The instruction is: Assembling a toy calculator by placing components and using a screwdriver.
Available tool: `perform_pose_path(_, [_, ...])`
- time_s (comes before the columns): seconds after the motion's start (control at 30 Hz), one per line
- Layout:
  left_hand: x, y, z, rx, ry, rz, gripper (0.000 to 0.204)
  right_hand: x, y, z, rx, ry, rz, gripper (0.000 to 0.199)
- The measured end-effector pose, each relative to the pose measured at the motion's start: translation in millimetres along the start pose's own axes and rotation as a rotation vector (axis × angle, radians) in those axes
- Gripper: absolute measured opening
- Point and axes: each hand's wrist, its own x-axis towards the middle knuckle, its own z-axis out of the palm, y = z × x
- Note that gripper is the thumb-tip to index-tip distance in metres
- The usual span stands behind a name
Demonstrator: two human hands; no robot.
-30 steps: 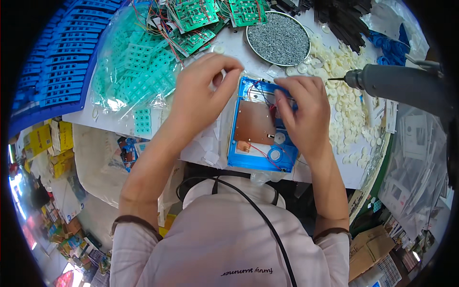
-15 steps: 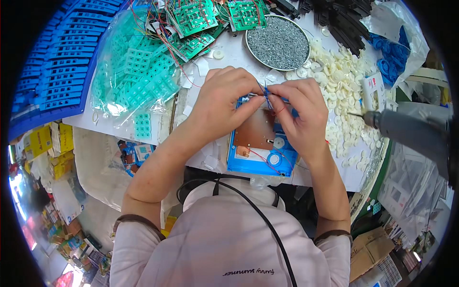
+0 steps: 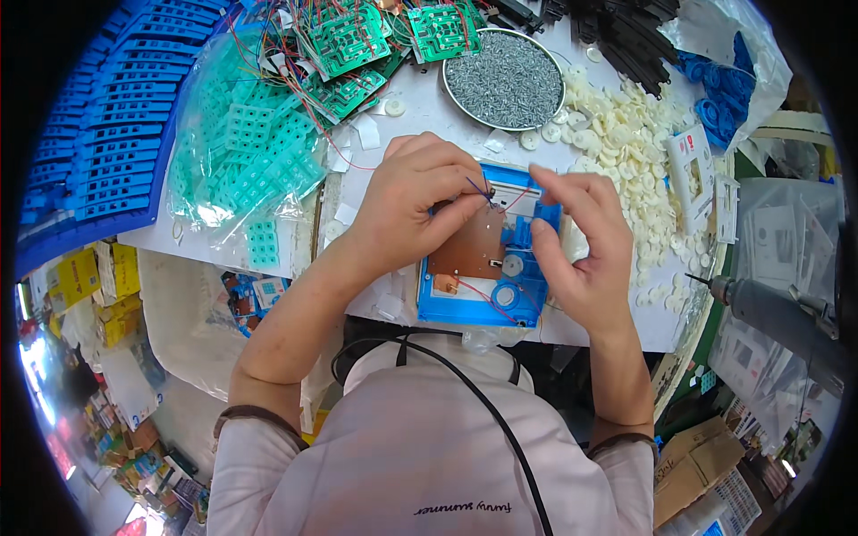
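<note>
Well, from where I'm standing the left hand (image 3: 416, 201) has thumb and fingertips pinched together on a few thin wires (image 3: 477, 186), dark blue and red, just over the far part of an opened blue plastic case (image 3: 460, 313). That case lies on the white tabletop (image 3: 424, 116) right in front of the person, with a brown board (image 3: 474, 246) filling its left half, a pale round disc (image 3: 512, 265) to the right of the board, and a red lead (image 3: 487, 296) running across the near end. The right hand (image 3: 585, 241) is at the case's right edge, thumb and forefinger spread well apart with nothing between them; whether the thumb touches the case I can't tell. Farther off sit a round heap of grey screws (image 3: 505, 79) and, to its left, green circuit boards (image 3: 349, 40) trailing wires. Teal keypads (image 3: 277, 134) are piled over on the left, cream discs (image 3: 617, 134) are scattered to the right, and a grey power driver (image 3: 778, 313) hangs at the right, its thin bit pointing left.
</note>
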Motion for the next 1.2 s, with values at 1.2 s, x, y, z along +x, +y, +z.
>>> perform_pose_path(1.2, [-38.4,19.5,16.0,0.095,0.062,-0.022,0.025,150.0,186.5,-117.6,-0.515,0.354,0.008,0.037])
